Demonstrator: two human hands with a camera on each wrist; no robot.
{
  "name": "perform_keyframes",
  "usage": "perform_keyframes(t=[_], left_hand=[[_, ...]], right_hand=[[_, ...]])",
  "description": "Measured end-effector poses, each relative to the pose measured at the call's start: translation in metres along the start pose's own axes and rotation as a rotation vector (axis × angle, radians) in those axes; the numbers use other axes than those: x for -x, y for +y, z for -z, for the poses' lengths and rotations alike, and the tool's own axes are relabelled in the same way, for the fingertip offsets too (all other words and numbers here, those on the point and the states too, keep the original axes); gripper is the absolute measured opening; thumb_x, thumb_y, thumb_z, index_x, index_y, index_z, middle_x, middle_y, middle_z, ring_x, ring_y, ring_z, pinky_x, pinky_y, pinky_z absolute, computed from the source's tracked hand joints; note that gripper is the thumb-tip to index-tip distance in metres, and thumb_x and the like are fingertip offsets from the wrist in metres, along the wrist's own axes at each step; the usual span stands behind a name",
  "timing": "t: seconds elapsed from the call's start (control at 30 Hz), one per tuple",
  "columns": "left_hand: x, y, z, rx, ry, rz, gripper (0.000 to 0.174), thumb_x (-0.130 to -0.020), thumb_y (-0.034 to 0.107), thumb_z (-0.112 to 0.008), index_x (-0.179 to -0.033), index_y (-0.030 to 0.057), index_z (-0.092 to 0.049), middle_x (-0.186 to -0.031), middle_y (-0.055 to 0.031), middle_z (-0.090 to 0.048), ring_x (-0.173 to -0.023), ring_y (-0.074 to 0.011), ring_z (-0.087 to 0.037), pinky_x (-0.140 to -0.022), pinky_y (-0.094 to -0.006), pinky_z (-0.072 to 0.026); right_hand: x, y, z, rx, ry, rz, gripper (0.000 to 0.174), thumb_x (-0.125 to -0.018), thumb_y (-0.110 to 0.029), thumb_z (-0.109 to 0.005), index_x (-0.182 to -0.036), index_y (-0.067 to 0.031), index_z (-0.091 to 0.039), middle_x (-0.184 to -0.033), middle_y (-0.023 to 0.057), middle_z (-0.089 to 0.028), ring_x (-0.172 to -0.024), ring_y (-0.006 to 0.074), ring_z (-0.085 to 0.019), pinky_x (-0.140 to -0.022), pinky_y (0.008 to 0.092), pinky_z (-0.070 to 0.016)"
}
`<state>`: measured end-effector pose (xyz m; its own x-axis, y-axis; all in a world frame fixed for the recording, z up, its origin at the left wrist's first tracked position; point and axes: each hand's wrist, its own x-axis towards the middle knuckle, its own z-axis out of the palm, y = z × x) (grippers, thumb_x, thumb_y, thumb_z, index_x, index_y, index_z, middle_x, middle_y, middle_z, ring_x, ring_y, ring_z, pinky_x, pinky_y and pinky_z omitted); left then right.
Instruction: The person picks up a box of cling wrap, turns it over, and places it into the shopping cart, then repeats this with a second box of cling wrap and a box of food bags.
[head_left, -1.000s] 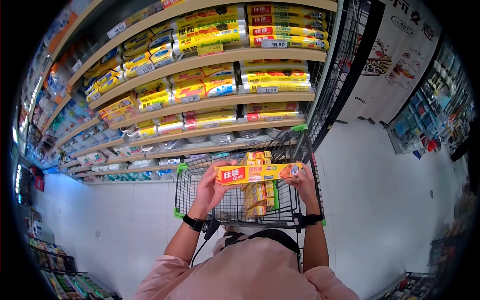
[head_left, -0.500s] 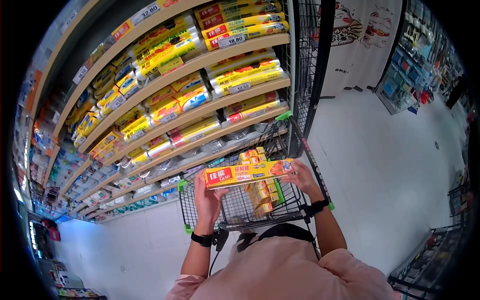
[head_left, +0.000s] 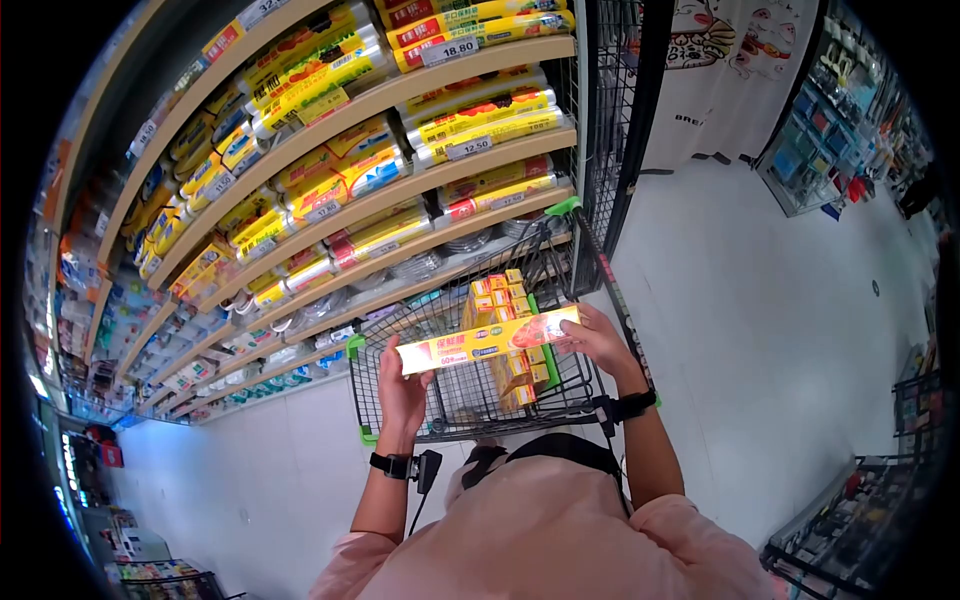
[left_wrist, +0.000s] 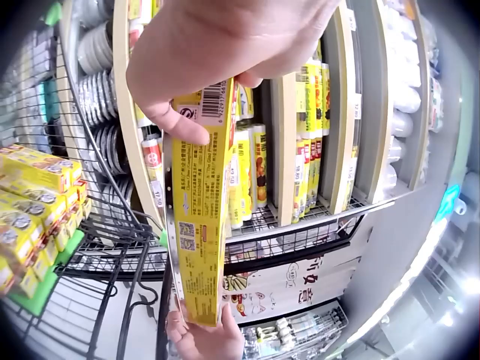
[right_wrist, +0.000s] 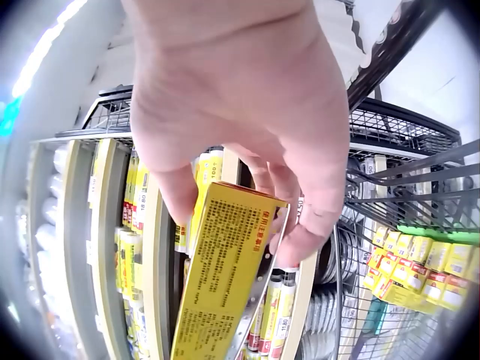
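Note:
A long yellow cling wrap box (head_left: 490, 340) is held up between both hands, above the shopping cart (head_left: 460, 420). My left hand (head_left: 402, 388) grips its left end, the thumb lying on the printed underside in the left wrist view. At the other end, my right hand (head_left: 600, 342) pinches the box between thumb and fingers. The right wrist view shows the box's text-covered face (right_wrist: 225, 277) and a serrated metal strip (right_wrist: 259, 300) along one edge. Stacked in the cart below are several similar yellow boxes (left_wrist: 34, 202), partly hidden by the held box in the head view.
Shelves (head_left: 480, 165) of yellow plastic-wrap rolls with price tags rise in front and to the left. A black wire rack (head_left: 612, 130) stands at the shelf end. Pale floor (head_left: 740, 350) stretches to the right, with a glass display case (head_left: 810, 170) beyond.
The head view has turned, so shelves and cart sit further left. The box has tilted, its right end higher, and glare now whitens its left end. Both hands keep their hold.

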<state>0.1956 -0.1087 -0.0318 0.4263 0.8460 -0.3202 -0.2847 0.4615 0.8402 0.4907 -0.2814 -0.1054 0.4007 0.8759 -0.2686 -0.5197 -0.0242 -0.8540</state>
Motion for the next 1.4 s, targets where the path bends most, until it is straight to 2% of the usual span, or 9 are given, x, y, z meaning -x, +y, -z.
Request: perform_keyframes(t=[0.07, 0.2, 0.3, 0.43, 0.5, 0.67, 0.77, 1.2, 1.4], left_hand=[[-0.010, -0.016, 0.021, -0.033, 0.061, 0.017, 0.045, -0.105, 0.042, -0.041, -0.134, 0.0077, -0.045, -0.115, -0.0088, -0.058, -0.103, -0.0215, -0.058, -0.080, -0.0352, -0.0515], [-0.018, -0.049, 0.069, 0.028, 0.157, 0.296, 0.040, -0.106, 0.038, -0.040, -0.120, 0.0028, -0.052, -0.113, -0.0116, -0.059, -0.103, -0.0260, -0.058, -0.081, -0.0371, -0.0519], [-0.022, -0.060, 0.102, -0.144, 0.110, 0.406, 0.047, -0.104, 0.042, -0.042, -0.128, 0.0024, -0.051, -0.124, -0.0150, -0.052, -0.108, -0.0303, -0.055, -0.094, -0.0417, -0.0460], [-0.028, -0.051, 0.120, -0.292, 0.238, 0.512, 0.057, -0.099, 0.041, -0.052, -0.139, 0.0017, -0.044, -0.139, -0.0191, -0.042, -0.119, -0.0335, -0.050, -0.099, -0.0433, -0.0444], [-0.036, -0.045, 0.135, -0.229, 0.205, 0.482, 0.060, -0.097, 0.040, -0.055, -0.143, 0.0034, -0.041, -0.142, -0.0196, -0.039, -0.121, -0.0324, -0.048, -0.098, -0.0419, -0.0456], [-0.047, -0.025, 0.152, -0.131, 0.201, 0.424, 0.052, -0.097, 0.034, -0.055, -0.138, 0.0032, -0.045, -0.134, -0.0174, -0.046, -0.111, -0.0278, -0.054, -0.093, -0.0386, -0.0491], [-0.050, -0.014, 0.158, -0.103, 0.193, 0.406, 0.049, -0.097, 0.033, -0.055, -0.136, 0.0036, -0.047, -0.128, -0.0151, -0.049, -0.105, -0.0257, -0.058, -0.090, -0.0358, -0.0497], [-0.053, 0.011, 0.186, -0.067, 0.257, 0.399, 0.041, -0.097, 0.032, -0.055, -0.128, 0.0048, -0.050, -0.112, -0.0086, -0.054, -0.102, -0.0228, -0.057, -0.083, -0.0321, -0.0498], [-0.055, 0.020, 0.202, -0.047, 0.285, 0.398, 0.039, -0.098, 0.034, -0.054, -0.123, 0.0047, -0.052, -0.109, -0.0081, -0.056, -0.100, -0.0224, -0.058, -0.083, -0.0330, -0.0499]], right_hand=[[0.007, -0.004, -0.010, -0.025, 0.011, 0.005, 0.038, -0.092, -0.009, -0.065, -0.125, -0.0003, -0.049, -0.108, 0.0143, -0.066, -0.085, 0.0197, -0.068, -0.072, 0.0310, -0.0581], [0.000, 0.014, -0.016, 0.030, 0.082, 0.004, 0.044, -0.086, -0.008, -0.072, -0.122, 0.0056, -0.050, -0.103, 0.0154, -0.067, -0.084, 0.0203, -0.070, -0.068, 0.0284, -0.0608], [-0.009, 0.020, -0.036, 0.107, 0.165, -0.020, 0.042, -0.083, -0.009, -0.075, -0.116, 0.0080, -0.055, -0.099, 0.0145, -0.069, -0.084, 0.0179, -0.070, -0.064, 0.0264, -0.0606], [-0.036, 0.046, -0.048, 0.327, 0.200, -0.015, 0.039, -0.079, -0.015, -0.080, -0.107, 0.0073, -0.064, -0.095, 0.0119, -0.071, -0.083, 0.0153, -0.070, -0.066, 0.0266, -0.0576], [-0.059, 0.082, -0.045, 0.493, 0.217, 0.027, 0.042, -0.076, -0.017, -0.082, -0.106, 0.0072, -0.066, -0.094, 0.0112, -0.072, -0.084, 0.0149, -0.070, -0.068, 0.0284, -0.0565], [-0.094, 0.125, -0.057, 0.832, 0.354, 0.011, 0.063, -0.066, -0.039, -0.083, -0.105, 0.0073, -0.066, -0.092, 0.0165, -0.072, -0.081, 0.0265, -0.071, -0.072, 0.0357, -0.0563], [-0.109, 0.135, -0.068, 0.935, 0.385, -0.038, 0.059, -0.067, -0.039, -0.083, -0.102, 0.0060, -0.066, -0.089, 0.0159, -0.072, -0.079, 0.0275, -0.071, -0.071, 0.0381, -0.0565], [-0.170, 0.200, -0.111, 0.911, 0.379, -0.124, 0.070, -0.071, -0.030, -0.082, -0.123, 0.0059, -0.052, -0.096, 0.0177, -0.071, -0.090, 0.0312, -0.070, -0.077, 0.0407, -0.0570], [-0.205, 0.208, -0.120, 1.166, 0.426, -0.298, 0.060, -0.078, -0.030, -0.076, -0.122, 0.0027, -0.053, -0.098, 0.0206, -0.070, -0.080, 0.0294, -0.071, -0.066, 0.0400, -0.0590]])
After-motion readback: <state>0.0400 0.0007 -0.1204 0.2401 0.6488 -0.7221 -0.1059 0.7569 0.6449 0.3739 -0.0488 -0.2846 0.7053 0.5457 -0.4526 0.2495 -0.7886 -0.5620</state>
